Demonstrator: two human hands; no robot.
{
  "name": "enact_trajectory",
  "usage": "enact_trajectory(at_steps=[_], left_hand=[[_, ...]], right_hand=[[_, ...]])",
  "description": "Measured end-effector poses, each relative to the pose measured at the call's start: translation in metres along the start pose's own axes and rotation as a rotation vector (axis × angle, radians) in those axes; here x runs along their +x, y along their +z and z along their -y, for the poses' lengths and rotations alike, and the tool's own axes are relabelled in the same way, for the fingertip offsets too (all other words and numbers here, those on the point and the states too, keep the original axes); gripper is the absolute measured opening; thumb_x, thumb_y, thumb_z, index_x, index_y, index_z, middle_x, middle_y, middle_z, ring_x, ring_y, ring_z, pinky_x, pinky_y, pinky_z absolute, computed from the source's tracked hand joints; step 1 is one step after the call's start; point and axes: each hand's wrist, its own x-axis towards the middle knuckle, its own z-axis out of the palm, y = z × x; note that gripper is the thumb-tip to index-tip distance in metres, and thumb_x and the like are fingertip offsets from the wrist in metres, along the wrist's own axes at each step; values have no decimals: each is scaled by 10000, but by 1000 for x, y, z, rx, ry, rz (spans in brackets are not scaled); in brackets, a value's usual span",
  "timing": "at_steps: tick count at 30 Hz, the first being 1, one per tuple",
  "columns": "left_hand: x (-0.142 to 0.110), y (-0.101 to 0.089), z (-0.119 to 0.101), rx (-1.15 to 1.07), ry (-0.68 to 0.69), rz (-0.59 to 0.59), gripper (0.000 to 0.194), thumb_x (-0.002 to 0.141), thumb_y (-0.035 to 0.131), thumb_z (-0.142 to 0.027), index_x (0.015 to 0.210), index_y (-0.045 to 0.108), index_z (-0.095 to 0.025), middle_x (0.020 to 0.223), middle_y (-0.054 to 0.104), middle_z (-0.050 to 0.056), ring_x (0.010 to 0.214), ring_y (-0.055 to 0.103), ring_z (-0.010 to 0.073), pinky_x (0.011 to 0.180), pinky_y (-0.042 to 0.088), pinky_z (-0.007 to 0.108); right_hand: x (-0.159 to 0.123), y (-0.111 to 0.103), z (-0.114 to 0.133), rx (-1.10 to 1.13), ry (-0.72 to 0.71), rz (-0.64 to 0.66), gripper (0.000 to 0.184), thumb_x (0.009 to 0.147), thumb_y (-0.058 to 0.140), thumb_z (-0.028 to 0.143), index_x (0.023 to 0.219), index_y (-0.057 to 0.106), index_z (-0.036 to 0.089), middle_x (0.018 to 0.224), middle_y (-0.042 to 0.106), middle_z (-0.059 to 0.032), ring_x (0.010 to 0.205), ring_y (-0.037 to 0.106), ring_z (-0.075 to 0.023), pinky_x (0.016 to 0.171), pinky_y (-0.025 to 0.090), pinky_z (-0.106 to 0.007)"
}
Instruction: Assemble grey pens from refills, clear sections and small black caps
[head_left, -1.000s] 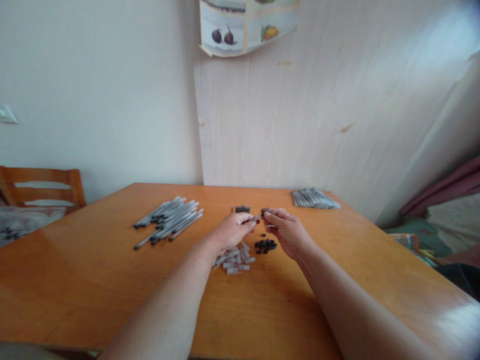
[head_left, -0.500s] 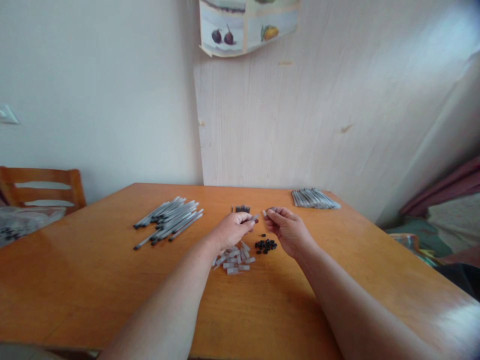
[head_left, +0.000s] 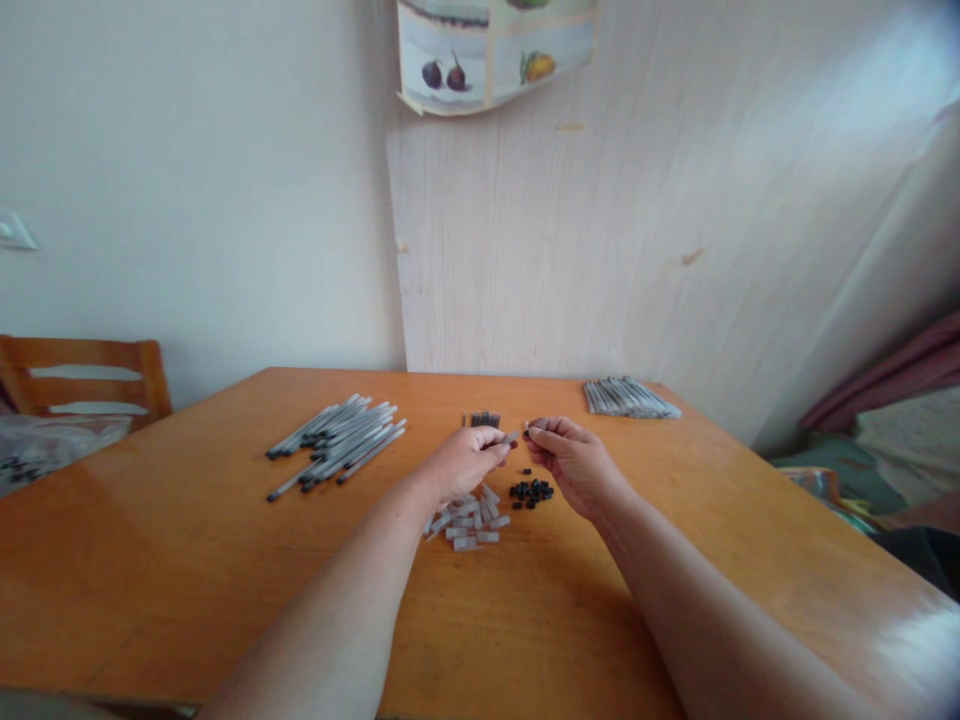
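My left hand (head_left: 466, 464) is closed, thumb against fingers, around a small greyish translucent piece (head_left: 512, 439) that looks like a pen cap. Facing it across a narrow gap, my right hand (head_left: 576, 462) pinches a tiny piece with a dark part (head_left: 526, 432) at its fingertips; its exact kind is too small to make out. Below my left hand lies a heap of translucent pen caps (head_left: 466, 534), partly covered by the hand. A pile of small black plugs (head_left: 531, 491) sits below and between my hands. Behind my left hand stands a cluster of thin dark-tipped pieces (head_left: 486, 418).
Grey pen barrels with black ends (head_left: 349, 437) lie in a loose pile on the left of the wooden table (head_left: 225, 590). More pens (head_left: 628, 397) are stacked at the back right. A wooden chair (head_left: 90, 355) and a plastic bag (head_left: 60, 450) are at the left edge.
The piece in my right fingertips has turned: a pale end showed before, and now a dark part shows. My left hand has stayed almost in place.
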Motion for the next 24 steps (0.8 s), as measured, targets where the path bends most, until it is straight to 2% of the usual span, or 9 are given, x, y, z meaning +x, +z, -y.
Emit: enact_trajectory(at_steps=[8,24], left_hand=[[2,0,5,13,23,22,293,861,537,-390,930,676,-142,799,619,12,769,526,145,721,384,260],[2,1,5,44,-8,34,316,857,533,-419,912,682,-145,751,579,0,695,477,129,641,341,249]], right_hand=[[0,0,-2,-67,-49,-22,253,633,796,321,771,650,167,719,626,-8,622,516,-103,599,404,-250],[0,1,-5,-115,-105,13,213,666,781,310,791,671,176,703,625,0,613,524,-104,582,408,-249]])
